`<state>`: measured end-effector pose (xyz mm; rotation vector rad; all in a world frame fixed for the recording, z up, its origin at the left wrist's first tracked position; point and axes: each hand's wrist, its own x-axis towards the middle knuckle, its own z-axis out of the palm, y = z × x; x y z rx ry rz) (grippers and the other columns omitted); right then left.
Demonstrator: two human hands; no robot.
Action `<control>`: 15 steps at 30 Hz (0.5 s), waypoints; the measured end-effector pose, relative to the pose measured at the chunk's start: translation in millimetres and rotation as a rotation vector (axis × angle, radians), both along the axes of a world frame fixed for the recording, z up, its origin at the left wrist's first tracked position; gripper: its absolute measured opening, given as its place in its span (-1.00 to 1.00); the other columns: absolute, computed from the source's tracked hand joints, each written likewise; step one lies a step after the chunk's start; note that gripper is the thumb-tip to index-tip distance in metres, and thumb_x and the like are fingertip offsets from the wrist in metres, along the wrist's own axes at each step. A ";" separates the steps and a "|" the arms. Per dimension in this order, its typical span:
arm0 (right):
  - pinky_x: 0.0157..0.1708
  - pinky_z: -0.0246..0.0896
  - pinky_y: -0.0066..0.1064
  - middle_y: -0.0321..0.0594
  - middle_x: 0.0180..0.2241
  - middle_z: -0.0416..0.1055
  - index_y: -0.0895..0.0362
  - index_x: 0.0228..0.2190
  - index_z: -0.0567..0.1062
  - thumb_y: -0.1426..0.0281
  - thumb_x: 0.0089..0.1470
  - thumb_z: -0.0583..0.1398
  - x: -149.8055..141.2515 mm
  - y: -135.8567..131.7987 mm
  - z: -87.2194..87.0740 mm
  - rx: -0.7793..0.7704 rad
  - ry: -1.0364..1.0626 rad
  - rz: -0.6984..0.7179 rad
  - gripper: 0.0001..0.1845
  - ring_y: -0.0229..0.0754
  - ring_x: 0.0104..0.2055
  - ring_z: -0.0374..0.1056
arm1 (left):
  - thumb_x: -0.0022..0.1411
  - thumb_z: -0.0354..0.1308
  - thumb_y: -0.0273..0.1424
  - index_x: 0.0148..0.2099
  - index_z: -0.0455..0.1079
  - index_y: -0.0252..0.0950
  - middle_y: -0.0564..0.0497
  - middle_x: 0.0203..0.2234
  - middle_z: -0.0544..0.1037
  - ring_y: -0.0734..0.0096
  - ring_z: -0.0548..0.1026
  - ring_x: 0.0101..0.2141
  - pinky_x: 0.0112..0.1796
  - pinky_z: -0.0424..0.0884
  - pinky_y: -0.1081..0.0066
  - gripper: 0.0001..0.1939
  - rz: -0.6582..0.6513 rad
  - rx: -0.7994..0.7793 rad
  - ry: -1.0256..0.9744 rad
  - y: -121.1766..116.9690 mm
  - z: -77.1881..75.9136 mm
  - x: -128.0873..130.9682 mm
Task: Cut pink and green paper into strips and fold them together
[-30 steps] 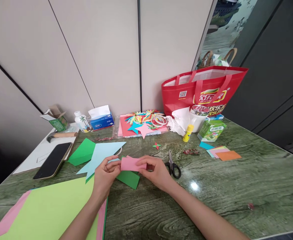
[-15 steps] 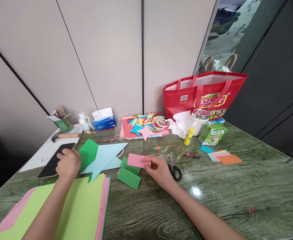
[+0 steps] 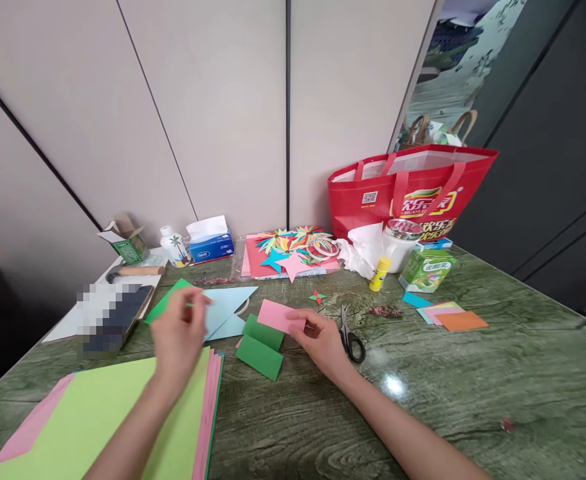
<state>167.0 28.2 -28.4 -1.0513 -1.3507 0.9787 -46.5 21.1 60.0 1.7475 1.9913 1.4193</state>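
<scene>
My right hand (image 3: 323,340) pinches the right end of a pink paper rectangle (image 3: 275,315) between thumb and fingers. Under and in front of it lie two green paper rectangles (image 3: 260,357), one partly covering another. My left hand (image 3: 180,330) is slightly blurred above the light blue paper pieces (image 3: 227,303), its fingers loosely bent and apart with nothing visible in them. It hides part of a green paper piece (image 3: 165,300). Beneath my left forearm is a stack of yellow-green and pink paper sheets (image 3: 107,407). Black-handled scissors (image 3: 353,343) rest just right of my right hand.
A phone (image 3: 123,320), partly pixelated, and a hammer (image 3: 137,271) lie at the left. Along the back stand a tissue box (image 3: 210,247), a red bag (image 3: 363,213), a white jar (image 3: 400,250), a yellow glue stick (image 3: 380,273) and a green carton (image 3: 427,269). Coloured paper rectangles (image 3: 465,321) lie right.
My left hand has moved right, from the phone's edge to above the green and light blue paper. My right hand keeps its hold on the pink paper, almost unmoved.
</scene>
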 end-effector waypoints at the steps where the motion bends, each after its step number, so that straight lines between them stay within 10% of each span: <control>1: -0.43 0.23 -0.42 -0.20 -0.39 0.42 0.15 -0.43 0.49 0.44 -0.18 0.18 -0.2 0.0 -0.2 -0.019 0.031 -0.015 -0.84 -0.20 -0.39 0.33 | 0.11 -0.02 -0.24 -0.40 0.32 -0.27 0.01 -0.54 0.49 0.49 0.36 -0.72 -0.64 0.26 0.47 -0.78 -0.155 -0.147 -0.108 -5.4 -2.5 17.2; 5: -0.46 0.24 -0.42 -0.24 -0.46 0.42 0.15 -0.41 0.46 0.38 -0.19 0.22 -1.0 -1.4 1.4 -0.090 0.177 -0.011 -0.81 -0.22 -0.46 0.31 | -0.08 0.19 -0.20 -0.34 0.37 -0.32 -0.06 -0.51 0.55 0.29 0.50 -0.59 -0.61 0.39 0.41 -0.70 -0.460 -0.530 -0.592 -16.8 -27.5 61.4; 15: -0.44 0.22 -0.44 -0.28 -0.46 0.41 0.14 -0.41 0.45 0.44 -0.17 0.19 -2.7 -1.9 0.0 -0.079 0.032 0.131 -0.84 -0.26 -0.47 0.28 | -0.04 0.22 -0.29 -0.25 0.44 -0.45 -0.17 -0.40 0.58 0.13 0.54 -0.38 -0.36 0.47 0.25 -0.67 -0.521 -0.510 -0.935 -14.3 -71.8 59.3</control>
